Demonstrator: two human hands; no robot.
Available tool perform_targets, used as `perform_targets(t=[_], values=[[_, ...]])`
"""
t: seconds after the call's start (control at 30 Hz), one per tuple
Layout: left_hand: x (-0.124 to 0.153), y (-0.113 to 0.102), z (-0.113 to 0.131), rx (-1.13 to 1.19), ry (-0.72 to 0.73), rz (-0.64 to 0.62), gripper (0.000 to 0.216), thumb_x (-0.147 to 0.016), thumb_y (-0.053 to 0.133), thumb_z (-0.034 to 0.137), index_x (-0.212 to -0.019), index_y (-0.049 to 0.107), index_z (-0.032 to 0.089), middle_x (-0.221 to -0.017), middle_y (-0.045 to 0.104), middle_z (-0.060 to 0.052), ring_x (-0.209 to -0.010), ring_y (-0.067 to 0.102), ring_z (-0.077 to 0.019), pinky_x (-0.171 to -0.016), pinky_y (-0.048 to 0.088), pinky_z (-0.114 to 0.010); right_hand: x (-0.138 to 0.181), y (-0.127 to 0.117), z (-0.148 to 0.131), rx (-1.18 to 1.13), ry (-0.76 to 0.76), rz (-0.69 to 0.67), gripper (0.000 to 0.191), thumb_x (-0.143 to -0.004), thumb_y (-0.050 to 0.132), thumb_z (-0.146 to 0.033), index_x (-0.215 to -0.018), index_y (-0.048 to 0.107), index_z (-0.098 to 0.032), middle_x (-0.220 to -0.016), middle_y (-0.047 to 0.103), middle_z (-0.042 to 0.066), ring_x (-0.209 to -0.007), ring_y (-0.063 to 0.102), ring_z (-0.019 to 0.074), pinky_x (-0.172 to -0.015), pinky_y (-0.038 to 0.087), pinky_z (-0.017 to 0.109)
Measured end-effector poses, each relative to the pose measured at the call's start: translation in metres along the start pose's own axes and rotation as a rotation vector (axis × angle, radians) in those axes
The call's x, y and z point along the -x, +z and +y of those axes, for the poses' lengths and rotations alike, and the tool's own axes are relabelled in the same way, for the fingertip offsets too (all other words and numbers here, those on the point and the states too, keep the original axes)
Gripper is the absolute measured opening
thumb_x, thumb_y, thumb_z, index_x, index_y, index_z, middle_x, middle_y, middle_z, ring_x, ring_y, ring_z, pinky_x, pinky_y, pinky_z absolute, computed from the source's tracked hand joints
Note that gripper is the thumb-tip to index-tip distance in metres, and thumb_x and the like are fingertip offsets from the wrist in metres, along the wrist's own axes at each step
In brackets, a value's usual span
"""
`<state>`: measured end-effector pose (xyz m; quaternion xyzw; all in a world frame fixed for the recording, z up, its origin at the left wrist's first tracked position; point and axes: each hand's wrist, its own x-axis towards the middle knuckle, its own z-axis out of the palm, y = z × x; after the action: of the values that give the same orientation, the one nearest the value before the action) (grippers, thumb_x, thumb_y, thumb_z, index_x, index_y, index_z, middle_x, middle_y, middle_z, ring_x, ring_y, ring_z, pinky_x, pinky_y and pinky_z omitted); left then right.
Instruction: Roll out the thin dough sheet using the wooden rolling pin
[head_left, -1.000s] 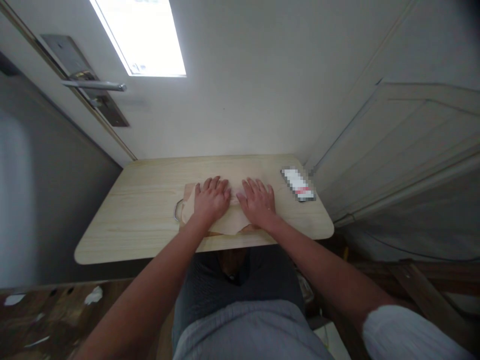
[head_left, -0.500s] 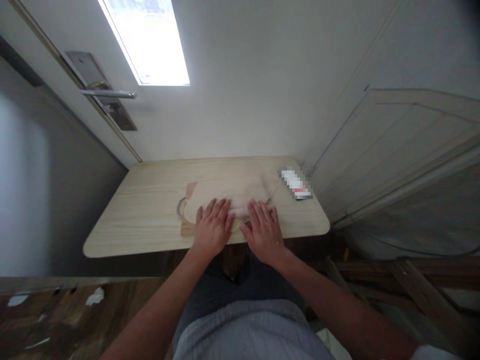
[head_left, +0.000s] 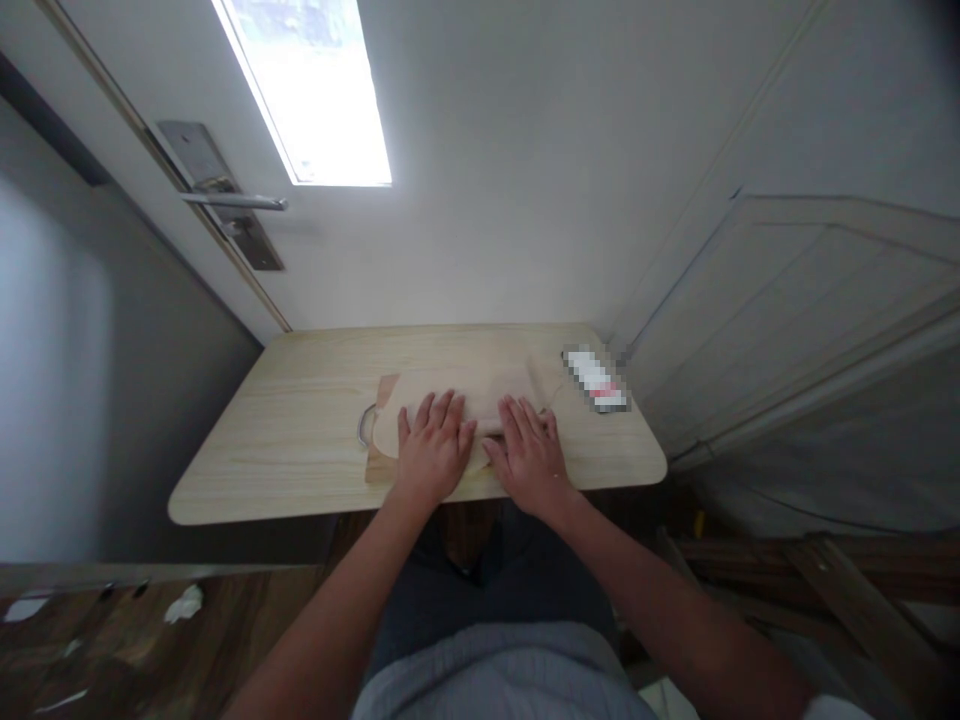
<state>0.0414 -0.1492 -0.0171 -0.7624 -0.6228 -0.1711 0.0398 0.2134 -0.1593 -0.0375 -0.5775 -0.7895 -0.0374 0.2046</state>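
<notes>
A wide, pale sheet that looks like rolled-out dough (head_left: 420, 383) covers most of a wooden cutting board (head_left: 381, 467). The board has a metal loop handle (head_left: 364, 426) at its left end. Along the near part of the sheet, a pale roll (head_left: 487, 425) shows between my hands; whether a rolling pin lies inside it, I cannot tell. My left hand (head_left: 433, 450) rests palm down on the left part, fingers stretched forward. On the right part lies my right hand (head_left: 529, 455), also flat, with its thumb pointing toward the left hand. Both palms hide what is beneath them.
The light wood table (head_left: 262, 430) stands against a white door with a metal lever handle (head_left: 236, 201). A blurred-out phone-like object (head_left: 596, 379) lies at the table's right end. Wooden beams (head_left: 840, 580) are at the lower right. Scraps of paper (head_left: 184, 604) lie on the floor.
The whole view has shifted slightly, so everything sits a little lower and further right. My hands stay flat on the roll, with their fingertips slightly further forward over the sheet.
</notes>
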Motion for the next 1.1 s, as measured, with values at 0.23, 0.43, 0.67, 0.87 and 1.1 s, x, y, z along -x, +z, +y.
perform_targets(t=[0.23,0.43,0.67,0.87,1.1], values=[[-0.051,0.006,-0.011,-0.022,-0.035,-0.042,0.055,-0.101,0.018,0.050,-0.140,0.051,0.030,-0.155,0.043,-0.006,-0.144,0.034,-0.0303,-0.116,0.020,-0.063,-0.055,0.008,0.004,0.038,0.081,-0.060,0.057,-0.102,0.032,-0.050,-0.147,0.044,-0.016,-0.154,0.042,0.011,-0.144,0.032,0.0281,-0.117,0.015,0.051],[-0.085,0.016,-0.025,-0.002,-0.023,-0.055,0.055,-0.100,0.018,0.050,-0.138,0.053,0.028,-0.152,0.045,-0.009,-0.140,0.036,-0.0330,-0.112,0.023,-0.067,-0.096,0.016,0.009,0.081,0.119,-0.118,0.056,-0.103,0.026,-0.052,-0.147,0.045,-0.024,-0.155,0.042,0.007,-0.143,0.031,0.0305,-0.115,0.020,0.055],[-0.111,0.018,-0.035,0.004,0.018,-0.019,0.048,-0.101,0.022,0.043,-0.126,0.059,0.025,-0.143,0.052,-0.013,-0.133,0.042,-0.0320,-0.110,0.022,-0.067,-0.137,0.026,0.017,0.073,0.184,-0.238,0.060,-0.101,0.024,-0.057,-0.151,0.040,-0.027,-0.157,0.038,0.007,-0.143,0.030,0.0339,-0.115,0.019,0.059],[-0.134,0.021,-0.037,0.009,-0.036,0.023,0.049,-0.102,0.021,0.041,-0.115,0.064,0.021,-0.128,0.061,-0.013,-0.122,0.049,-0.0303,-0.113,0.019,-0.061,-0.161,0.029,0.023,0.064,0.180,-0.330,0.062,-0.101,0.024,-0.059,-0.152,0.037,-0.027,-0.157,0.038,0.010,-0.142,0.032,0.0363,-0.112,0.022,0.062],[-0.154,0.024,-0.042,-0.005,-0.064,0.031,0.054,-0.102,0.019,0.044,-0.112,0.065,0.019,-0.123,0.063,-0.014,-0.119,0.051,-0.0299,-0.110,0.024,-0.054,-0.179,0.038,0.027,0.066,0.181,-0.309,0.064,-0.099,0.027,-0.064,-0.146,0.046,-0.025,-0.151,0.044,0.014,-0.136,0.039,0.0375,-0.107,0.028,0.062]])
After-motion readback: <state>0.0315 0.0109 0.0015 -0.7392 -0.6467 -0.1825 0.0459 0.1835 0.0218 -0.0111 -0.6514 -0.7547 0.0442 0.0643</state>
